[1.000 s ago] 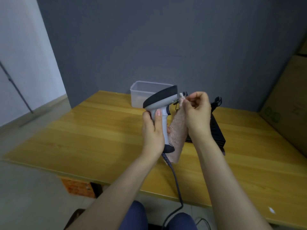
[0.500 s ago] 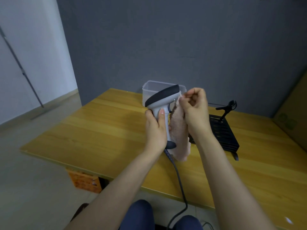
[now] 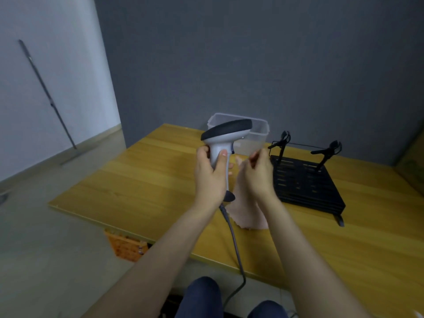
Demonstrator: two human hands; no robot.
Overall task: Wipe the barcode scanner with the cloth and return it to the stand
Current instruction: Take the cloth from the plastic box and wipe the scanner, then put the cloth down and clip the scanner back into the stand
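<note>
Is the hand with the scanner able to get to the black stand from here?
Probably yes. The left hand holds the scanner above the table; the black stand lies open, though the right hand with the cloth sits between.

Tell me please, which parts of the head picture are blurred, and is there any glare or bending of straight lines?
Head view: the right hand and the pink cloth are smeared by motion blur; the left hand and the barcode scanner look sharper. Light is soft and dim, with no strong glare. The wide-angle lens tilts the wall corner and spreads the wooden table outward.
</note>
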